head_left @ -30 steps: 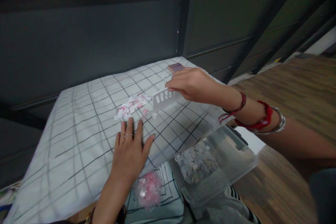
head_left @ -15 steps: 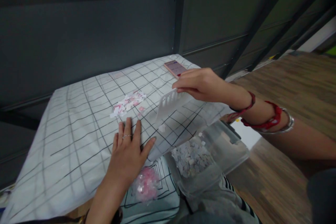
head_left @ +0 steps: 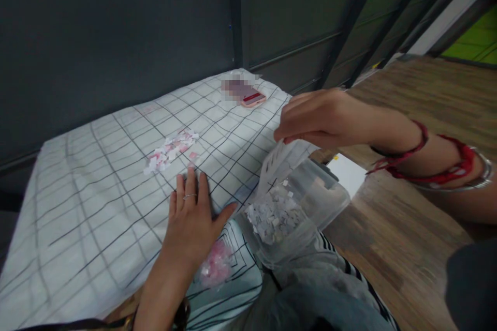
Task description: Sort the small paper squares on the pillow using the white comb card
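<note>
My left hand (head_left: 192, 217) lies flat with its fingers spread on the white checked cover (head_left: 97, 201), just in front of a pile of pink and white paper bits (head_left: 171, 150). A thin whitish plastic piece with slots (head_left: 271, 168) hangs from my right hand (head_left: 324, 116), pinched between thumb and fingers. Its lower edge is over the near edge of the cover, by a clear plastic box (head_left: 330, 189). Inside that box are many pale paper bits (head_left: 274, 217). A clear bag of pink bits (head_left: 216, 265) rests below my left hand.
A phone (head_left: 252, 97) lies at the back of the cover. Dark wall panels (head_left: 116, 36) rise behind. To the right are a white flat object (head_left: 349, 173) and the wooden floor (head_left: 411, 114). The box rests at my lap.
My right hand has moved right with the slotted plastic piece, from above the cover to beside the box. My left hand stays flat on the cover. The view has shifted slightly.
</note>
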`<state>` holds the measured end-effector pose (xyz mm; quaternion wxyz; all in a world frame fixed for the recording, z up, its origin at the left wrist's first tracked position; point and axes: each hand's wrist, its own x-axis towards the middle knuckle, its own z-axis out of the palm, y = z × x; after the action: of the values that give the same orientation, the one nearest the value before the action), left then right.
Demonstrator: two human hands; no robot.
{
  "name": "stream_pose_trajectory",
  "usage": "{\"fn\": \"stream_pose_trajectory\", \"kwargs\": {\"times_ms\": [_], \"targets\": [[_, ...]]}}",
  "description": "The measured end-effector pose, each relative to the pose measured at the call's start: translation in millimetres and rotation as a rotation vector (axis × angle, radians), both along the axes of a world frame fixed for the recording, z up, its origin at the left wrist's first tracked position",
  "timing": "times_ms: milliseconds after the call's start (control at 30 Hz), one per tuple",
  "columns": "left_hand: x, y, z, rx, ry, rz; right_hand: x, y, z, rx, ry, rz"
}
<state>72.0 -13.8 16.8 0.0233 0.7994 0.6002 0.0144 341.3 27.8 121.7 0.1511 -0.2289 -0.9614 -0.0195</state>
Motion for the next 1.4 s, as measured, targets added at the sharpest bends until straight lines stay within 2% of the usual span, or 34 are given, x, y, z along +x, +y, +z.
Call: {"fn": "stream_pose_trajectory", "kwargs": {"times_ms": [100,233,367,533,633,800,1000,1133,1267,1400], "targets": [[-2.0,0.7,0.3,-0.010,-0.018,-0.025,6.3,-5.7,0.9,0.095,0.035,0.016],[-15.5,7.3,4.4,-0.050,-0.041,0.085,-3.1,10.4,-2.7,0.254,0.064,-0.142],[-34.4,14.9,3.3,0.016,-0.036,0.247,-36.2,44.2,-13.7,0.324,0.081,-0.294],[-47.9,13.2,-6.5,0.067,-0.049,0.264,-82.4,70.2,-24.2,0.300,0.053,-0.376],[-50.8,9.6,-10.2,0.090,-0.045,0.258,-93.6,71.7,-28.3,0.289,0.028,-0.346],[-53.9,7.0,-11.1,0.088,-0.056,0.268,-90.7,68.9,-35.5,0.272,0.071,-0.263],[-57.8,4.7,-7.4,0.029,-0.071,0.305,-91.6,64.6,-37.8,0.299,0.082,-0.307],[-71.9,-2.1,-10.0,0.039,-0.067,0.309,-95.4,43.6,-38.5,0.341,0.077,-0.249],[-93.2,-11.1,-15.6,0.065,-0.063,0.337,-99.2,14.4,-37.6,0.459,0.125,-0.074],[-105.7,-18.1,-17.4,0.104,-0.075,0.350,-104.8,-13.1,-32.3,0.446,0.166,0.017]]}}
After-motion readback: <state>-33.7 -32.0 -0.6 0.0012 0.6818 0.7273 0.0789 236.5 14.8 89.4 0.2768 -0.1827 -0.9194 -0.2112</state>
